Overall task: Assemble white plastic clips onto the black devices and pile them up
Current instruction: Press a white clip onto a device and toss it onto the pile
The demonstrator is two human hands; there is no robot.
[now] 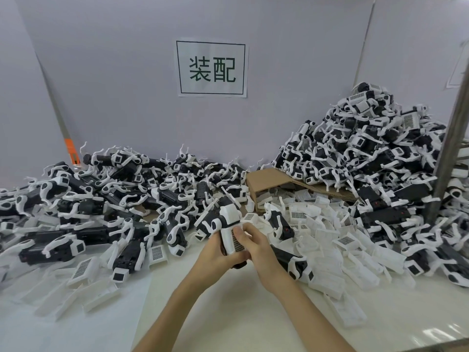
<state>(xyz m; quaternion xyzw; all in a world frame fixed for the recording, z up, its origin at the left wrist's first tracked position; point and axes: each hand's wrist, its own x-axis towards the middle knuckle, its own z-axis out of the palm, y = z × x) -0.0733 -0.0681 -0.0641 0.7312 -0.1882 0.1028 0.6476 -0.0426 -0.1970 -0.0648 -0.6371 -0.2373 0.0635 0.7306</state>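
Observation:
In the middle of the table both my hands hold one black device with a white plastic clip on it. My left hand grips the device from below and the left. My right hand wraps around the clip from the right, thumb pressing on its gridded face. A low spread of black devices covers the left of the table. A tall pile of devices rises at the right. Loose white clips lie heaped just right of my hands.
A flattened cardboard box lies behind the loose clips. More white clips lie on the near left of the table. A metal post stands at the right edge. A paper sign hangs on the back wall.

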